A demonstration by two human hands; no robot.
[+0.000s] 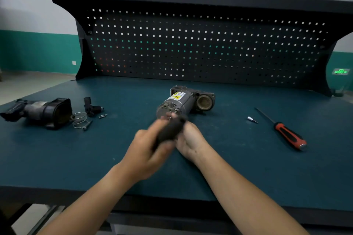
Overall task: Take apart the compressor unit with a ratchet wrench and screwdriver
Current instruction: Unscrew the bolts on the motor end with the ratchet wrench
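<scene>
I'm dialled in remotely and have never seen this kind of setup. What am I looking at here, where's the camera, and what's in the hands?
There is one picture, from a camera worn on the person's head, looking forward and down at a bench with a pegboard behind it. No robot: the two arms are the person's own. The left hand and right hand both grip a dark tool handle, blurred, its far end at the near face of the compressor, which lies on its side mid-bench. It is probably the ratchet wrench, but I cannot tell. To the left lie a removed housing, a spring, a small black part and loose screws. To the right lie a bit and the screwdriver, untouched.
</scene>
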